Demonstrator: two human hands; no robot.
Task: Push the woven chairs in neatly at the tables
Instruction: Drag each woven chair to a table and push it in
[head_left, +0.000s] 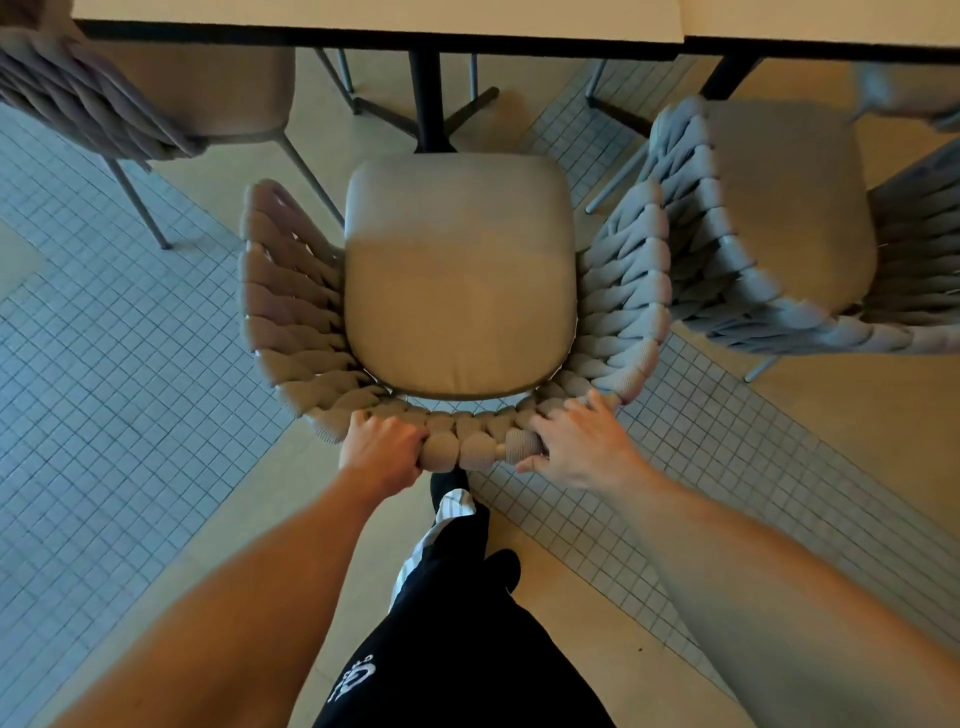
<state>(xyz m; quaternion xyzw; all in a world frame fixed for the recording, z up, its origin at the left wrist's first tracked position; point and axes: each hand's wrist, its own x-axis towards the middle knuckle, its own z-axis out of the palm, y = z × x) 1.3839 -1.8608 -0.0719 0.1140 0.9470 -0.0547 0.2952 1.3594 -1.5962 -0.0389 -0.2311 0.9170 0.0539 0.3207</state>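
The woven chair (457, 291) stands directly ahead of the person, its cushioned seat (460, 275) pointing away toward the tabletop (374, 18) and its curved woven backrest (467, 441) nearest the body; the front edge of the seat lies close to the black pedestal leg (428, 98) and short of the tabletop's near edge, so most of the chair reads as out in the aisle. Its front-to-back axis runs almost straight away from the person, roughly in line with the pedestal; a push straight ahead looks like all the move needs, with little turning.

Both hands are on the top rim of the backrest, either side of its middle; the left hand (382, 449) is curled over the rim and grips it, fingers wrapped round the woven rope; the right hand (576, 441) lies flatter, fingers spread across the weave and pressing on it, thumb under the rim. Neither hand is clearly nearer; they sit about level.

To the right, a second woven chair (769, 223) stands angled, its arm touching or just beside the first chair's right arm; that side may rub as the chair goes in. A third chair (156, 98) stands to the left, well apart, on the tiled floor (104, 364).
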